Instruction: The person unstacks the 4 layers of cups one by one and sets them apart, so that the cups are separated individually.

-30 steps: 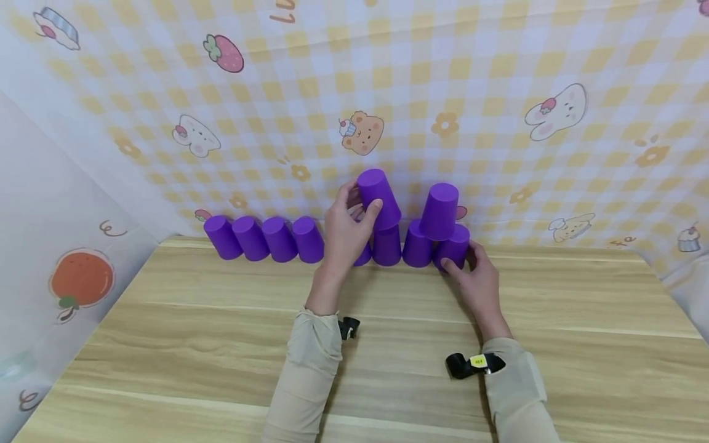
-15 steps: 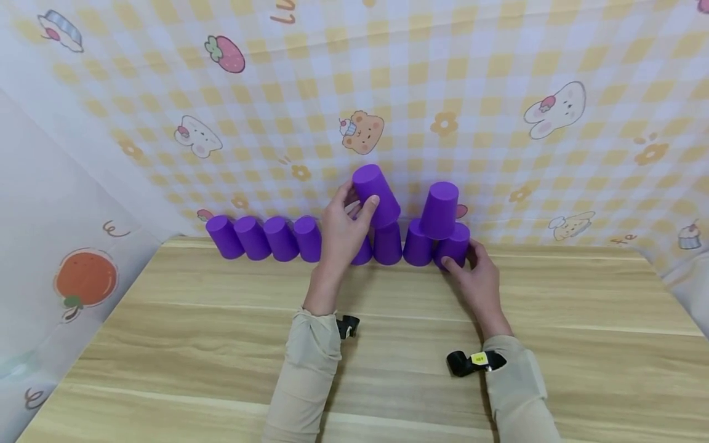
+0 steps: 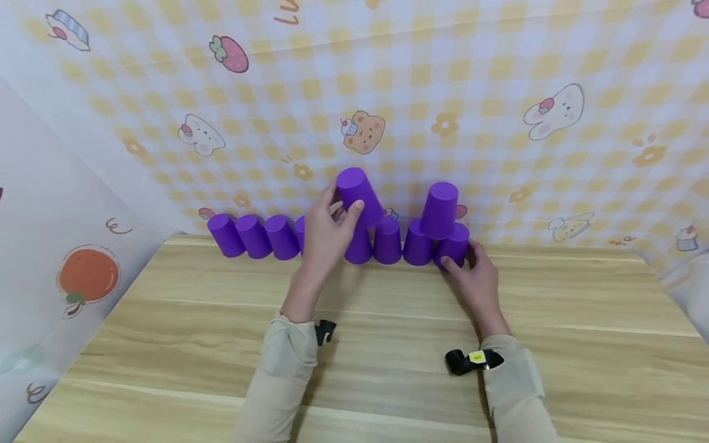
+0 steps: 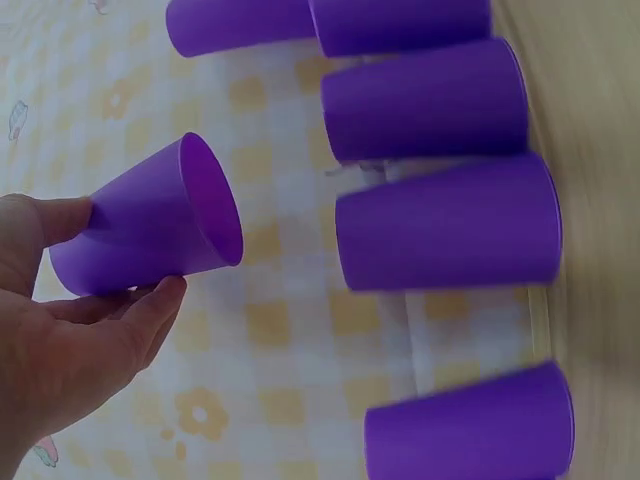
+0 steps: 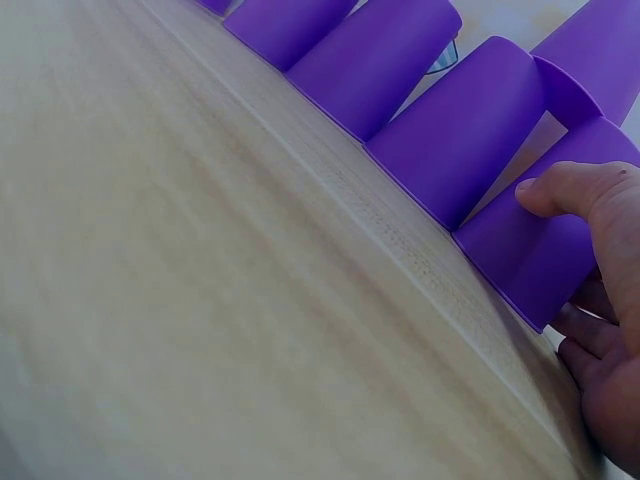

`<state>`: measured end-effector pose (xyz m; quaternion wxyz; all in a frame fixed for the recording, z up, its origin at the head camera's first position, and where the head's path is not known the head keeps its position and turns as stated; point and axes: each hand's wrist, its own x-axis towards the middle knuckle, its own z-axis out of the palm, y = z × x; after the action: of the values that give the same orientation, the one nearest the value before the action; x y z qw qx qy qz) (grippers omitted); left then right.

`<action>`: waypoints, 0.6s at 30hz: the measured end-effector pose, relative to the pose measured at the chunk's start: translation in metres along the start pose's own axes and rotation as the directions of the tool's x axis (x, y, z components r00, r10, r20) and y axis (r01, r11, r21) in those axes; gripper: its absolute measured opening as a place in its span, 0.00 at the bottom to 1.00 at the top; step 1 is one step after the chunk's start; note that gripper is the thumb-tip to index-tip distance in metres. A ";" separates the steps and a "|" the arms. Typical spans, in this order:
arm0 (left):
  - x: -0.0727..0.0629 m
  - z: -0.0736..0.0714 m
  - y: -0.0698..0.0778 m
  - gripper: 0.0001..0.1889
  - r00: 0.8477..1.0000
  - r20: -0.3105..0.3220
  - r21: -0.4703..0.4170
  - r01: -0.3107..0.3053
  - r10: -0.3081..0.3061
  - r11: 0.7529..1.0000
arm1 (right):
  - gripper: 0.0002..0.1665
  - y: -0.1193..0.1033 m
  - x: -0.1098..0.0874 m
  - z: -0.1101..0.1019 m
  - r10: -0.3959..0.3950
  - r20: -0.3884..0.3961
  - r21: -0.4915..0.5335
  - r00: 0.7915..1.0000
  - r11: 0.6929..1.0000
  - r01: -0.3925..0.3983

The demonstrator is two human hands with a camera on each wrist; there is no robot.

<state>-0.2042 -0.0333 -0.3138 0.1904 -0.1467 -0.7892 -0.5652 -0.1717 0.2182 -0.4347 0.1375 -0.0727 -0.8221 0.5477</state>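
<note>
My left hand (image 3: pixel 325 237) holds a purple cup (image 3: pixel 361 198) mouth down and slightly tilted, thumb on the near side, fingers on the other. In the left wrist view the held cup (image 4: pixel 145 220) hangs apart from the row, its open mouth facing the cups. My right hand (image 3: pixel 479 280) grips the rightmost cup (image 3: pixel 454 246) of the row, with the thumb across its front in the right wrist view. One more cup (image 3: pixel 440 210) stands upside down across the tops of the two rightmost cups. My left hand partly hides a cup behind it.
Several upside-down purple cups (image 3: pixel 282 237) line the back of the wooden table (image 3: pixel 388 357), near a yellow checked cloth backdrop (image 3: pixel 476 74). A white printed side panel (image 3: pixel 33 215) stands at the left. Small black cameras (image 3: pixel 458 363) sit on the wrists.
My left hand has moved left with the held cup, from above the third cup from the right to above the one left of it. My right hand has stayed in place.
</note>
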 end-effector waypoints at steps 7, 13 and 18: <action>-0.004 -0.026 -0.008 0.26 0.999 0.037 0.092 -0.001 -0.002 0.996 | 0.39 0.000 0.001 -0.002 0.001 0.000 -0.009 1.000 1.000 -0.001; -0.006 -0.052 -0.008 0.25 0.998 0.062 0.108 -0.006 -0.001 0.994 | 0.39 0.000 0.000 -0.002 -0.003 -0.001 -0.012 1.000 1.000 0.003; -0.007 -0.083 -0.015 0.25 0.999 0.050 0.183 0.002 -0.011 0.983 | 0.40 0.000 0.000 -0.003 -0.006 -0.002 -0.021 1.000 1.000 0.006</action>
<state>-0.1939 -0.1171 -0.3053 0.1809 -0.1405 -0.8427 -0.4872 -0.1708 0.2205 -0.4339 0.1389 -0.0723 -0.8279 0.5386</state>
